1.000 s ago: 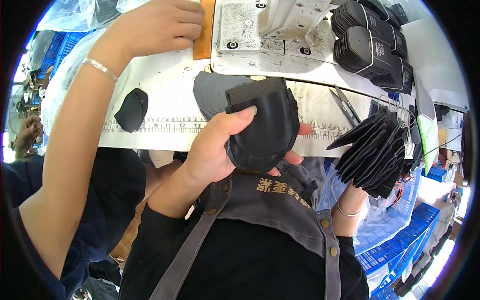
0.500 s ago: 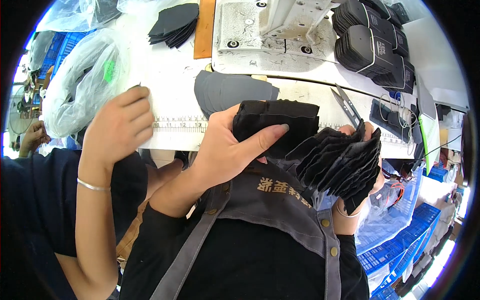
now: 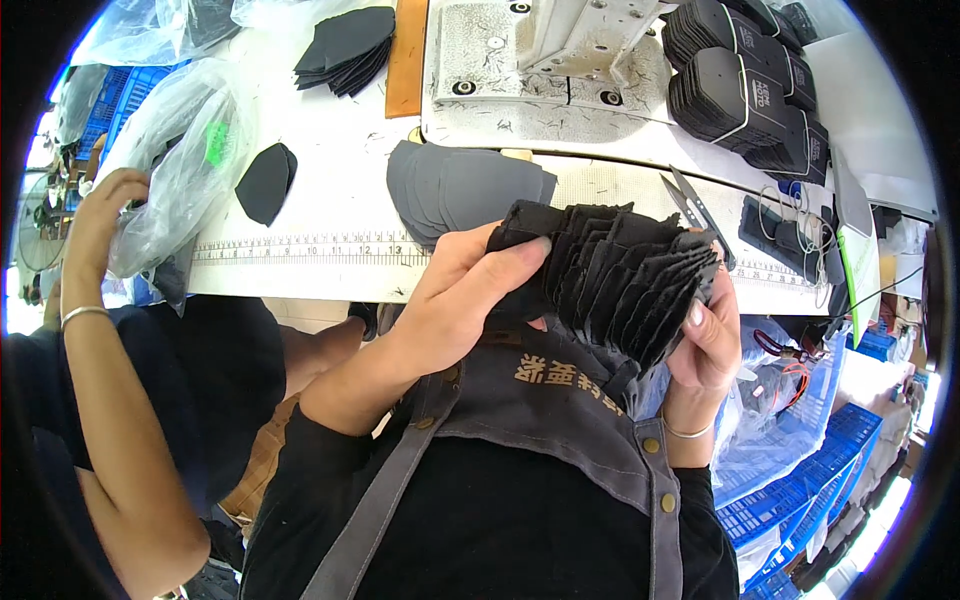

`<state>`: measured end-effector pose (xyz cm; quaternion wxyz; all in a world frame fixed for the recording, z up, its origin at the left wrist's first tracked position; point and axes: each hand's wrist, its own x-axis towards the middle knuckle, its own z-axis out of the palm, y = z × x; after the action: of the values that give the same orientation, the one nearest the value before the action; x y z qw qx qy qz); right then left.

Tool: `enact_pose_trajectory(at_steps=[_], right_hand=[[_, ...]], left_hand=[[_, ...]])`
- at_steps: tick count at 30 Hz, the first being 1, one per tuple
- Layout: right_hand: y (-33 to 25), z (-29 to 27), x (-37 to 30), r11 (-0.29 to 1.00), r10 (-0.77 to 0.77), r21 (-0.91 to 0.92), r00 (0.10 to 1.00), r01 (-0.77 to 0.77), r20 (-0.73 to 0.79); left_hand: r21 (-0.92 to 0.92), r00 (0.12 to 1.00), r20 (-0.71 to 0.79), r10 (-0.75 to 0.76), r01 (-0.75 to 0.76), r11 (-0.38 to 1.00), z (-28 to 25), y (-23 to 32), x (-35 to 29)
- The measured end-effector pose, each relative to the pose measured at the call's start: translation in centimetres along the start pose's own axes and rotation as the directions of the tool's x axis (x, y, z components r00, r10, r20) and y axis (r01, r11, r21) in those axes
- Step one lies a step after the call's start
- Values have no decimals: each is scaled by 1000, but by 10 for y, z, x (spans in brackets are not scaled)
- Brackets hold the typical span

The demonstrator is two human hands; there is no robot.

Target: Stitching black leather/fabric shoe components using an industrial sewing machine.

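Observation:
I hold a fanned stack of black fabric pieces (image 3: 625, 275) in front of my chest, above my grey apron (image 3: 560, 400). My left hand (image 3: 455, 295) grips the stack's left end, thumb across the top. My right hand (image 3: 705, 335) supports the right end from below, fingers curled round the fanned edges. A pile of grey fabric pieces (image 3: 455, 190) lies on the white table (image 3: 330, 180) just beyond my hands.
A co-worker's arm (image 3: 100, 330) with a bracelet reaches up at the left toward a clear plastic bag (image 3: 180, 170). Scissors (image 3: 695, 205), a lone black piece (image 3: 265, 180), more black stacks (image 3: 345, 50), moulded black parts (image 3: 745, 85) and a sewing machine base (image 3: 530, 70) sit on the table. Blue crates (image 3: 800, 490) stand lower right.
My hands brought the black stack together and fanned it out wider between them. The co-worker's hand drew back from the table to the far left, by the plastic bag.

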<state>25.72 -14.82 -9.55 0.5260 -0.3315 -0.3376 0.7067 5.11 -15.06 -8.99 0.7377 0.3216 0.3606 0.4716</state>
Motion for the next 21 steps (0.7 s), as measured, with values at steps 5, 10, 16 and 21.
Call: enact_pose_trajectory(at_steps=[5, 10, 16, 21], right_hand=[[1, -2, -2, 999, -48, -9, 999, 49, 12], [7, -21, -4, 967, -142, 213, 990, 141, -8], [14, -68, -12, 817, -340, 506, 940, 278, 32], [9, -71, -7, 765, -344, 593, 938, 252, 45]], left_hand=[[-25, 998, 57, -22, 24, 999, -17, -10, -2], [-394, 971, 237, -29, 123, 911, -13, -4, 1], [-296, 950, 313, 5, 93, 951, -3, 5, 6], [-318, 947, 322, 10, 99, 943, -4, -1, 12]])
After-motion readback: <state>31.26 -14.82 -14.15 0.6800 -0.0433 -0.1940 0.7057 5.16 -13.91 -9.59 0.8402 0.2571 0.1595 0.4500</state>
